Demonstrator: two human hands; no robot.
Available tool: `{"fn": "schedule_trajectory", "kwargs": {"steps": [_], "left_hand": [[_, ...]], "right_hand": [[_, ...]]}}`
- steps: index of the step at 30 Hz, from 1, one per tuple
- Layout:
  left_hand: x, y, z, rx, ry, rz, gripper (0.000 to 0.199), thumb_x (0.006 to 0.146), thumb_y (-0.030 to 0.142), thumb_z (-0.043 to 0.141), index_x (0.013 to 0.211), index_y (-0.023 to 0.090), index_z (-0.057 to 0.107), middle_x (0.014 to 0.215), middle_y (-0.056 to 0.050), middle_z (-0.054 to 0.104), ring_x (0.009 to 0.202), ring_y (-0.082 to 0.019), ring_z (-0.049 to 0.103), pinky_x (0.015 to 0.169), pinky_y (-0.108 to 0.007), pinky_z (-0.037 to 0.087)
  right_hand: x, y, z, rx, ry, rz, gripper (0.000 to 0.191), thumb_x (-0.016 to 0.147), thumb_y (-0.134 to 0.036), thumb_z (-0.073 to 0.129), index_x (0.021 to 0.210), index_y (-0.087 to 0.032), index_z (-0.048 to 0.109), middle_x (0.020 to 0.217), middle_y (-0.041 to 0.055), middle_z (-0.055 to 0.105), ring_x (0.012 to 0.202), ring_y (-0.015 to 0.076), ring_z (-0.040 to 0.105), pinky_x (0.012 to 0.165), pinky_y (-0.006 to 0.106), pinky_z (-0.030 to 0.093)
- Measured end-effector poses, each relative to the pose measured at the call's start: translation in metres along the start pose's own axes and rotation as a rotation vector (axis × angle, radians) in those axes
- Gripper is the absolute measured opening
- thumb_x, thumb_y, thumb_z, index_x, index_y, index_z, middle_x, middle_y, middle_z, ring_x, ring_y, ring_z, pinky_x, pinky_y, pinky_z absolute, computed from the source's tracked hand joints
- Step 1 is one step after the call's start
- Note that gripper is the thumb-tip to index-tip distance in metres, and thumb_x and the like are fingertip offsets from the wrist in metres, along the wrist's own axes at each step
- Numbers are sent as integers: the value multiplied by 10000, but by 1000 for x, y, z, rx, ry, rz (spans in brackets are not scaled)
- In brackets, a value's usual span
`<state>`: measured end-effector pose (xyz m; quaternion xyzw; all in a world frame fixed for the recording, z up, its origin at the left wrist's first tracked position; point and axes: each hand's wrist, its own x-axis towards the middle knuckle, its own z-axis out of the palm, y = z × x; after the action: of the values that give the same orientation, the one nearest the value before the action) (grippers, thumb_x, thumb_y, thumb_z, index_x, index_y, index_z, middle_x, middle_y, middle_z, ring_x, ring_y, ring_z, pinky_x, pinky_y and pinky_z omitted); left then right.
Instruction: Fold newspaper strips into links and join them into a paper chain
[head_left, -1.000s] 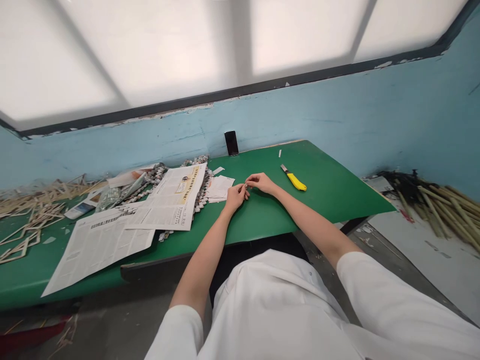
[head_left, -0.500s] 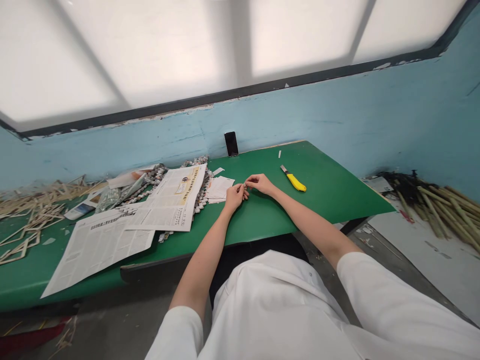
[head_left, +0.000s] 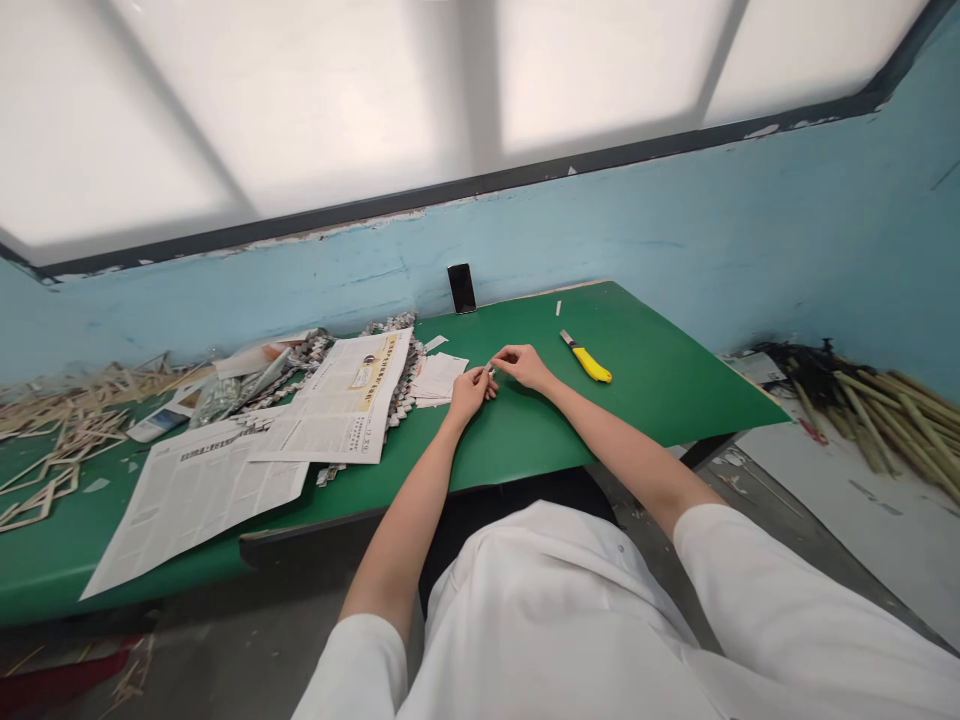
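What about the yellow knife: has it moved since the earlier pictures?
No. The yellow knife shows no shift in any direction, judged against the edges of the green table.

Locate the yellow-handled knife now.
In the head view, the yellow-handled knife lies on the green table, to the right of the right hand, with a small white strip beyond it.

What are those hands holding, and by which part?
Held between the left hand and right hand: a tiny whitish piece, maybe paper; too small to see which part.
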<state>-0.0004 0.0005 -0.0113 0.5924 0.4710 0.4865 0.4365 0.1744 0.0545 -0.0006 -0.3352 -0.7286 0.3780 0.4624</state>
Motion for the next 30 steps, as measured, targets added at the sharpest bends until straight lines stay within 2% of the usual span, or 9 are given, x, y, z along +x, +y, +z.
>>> {"fn": "schedule_trajectory", "kwargs": {"steps": [4, 12, 19, 25, 30], "left_hand": [[0, 2, 0, 0, 10, -30, 254, 981, 375, 605, 932, 133, 663, 664, -27, 703, 494, -103, 609, 494, -213, 444], [2, 5, -1, -16, 42, -86, 237, 970, 332, 613, 850, 133, 660, 600, -20, 677, 451, -103, 592, 469, -212, 433], [2, 7, -4, -18, 57, -69, 187, 958, 234, 563, 862, 130, 687, 561, 1, 651, 464, -110, 601, 470, -206, 445], [3, 4, -6, -69, 105, -102, 278, 952, 371, 635, 803, 137, 647, 585, -29, 676, 498, -138, 649, 490, -224, 479], [4, 4, -8, -123, 70, -127, 310, 955, 393, 633, 781, 137, 651, 595, -36, 676, 514, -139, 655, 504, -229, 498]], "right_hand": [[-2, 0, 2, -56, 9, -43, 269, 862, -432, 686, 869, -168, 738, 836, 64, 754, 727, 183, 647, 696, 304, 508], [-8, -10, 10, -166, 35, -153, 214, 864, -390, 655, 764, -206, 613, 699, 14, 618, 647, 162, 525, 624, 294, 431], [-12, -18, 14, -235, -58, -278, 205, 907, -361, 613, 770, -221, 554, 722, 6, 560, 667, 165, 509, 658, 301, 425], [-13, -18, 16, -257, -80, -293, 226, 958, -388, 585, 816, -212, 595, 770, 22, 587, 683, 168, 522, 673, 305, 437], [-13, -16, 17, -298, -73, -295, 271, 990, -414, 549, 811, -215, 593, 778, 30, 584, 692, 174, 520, 694, 307, 436]]}}
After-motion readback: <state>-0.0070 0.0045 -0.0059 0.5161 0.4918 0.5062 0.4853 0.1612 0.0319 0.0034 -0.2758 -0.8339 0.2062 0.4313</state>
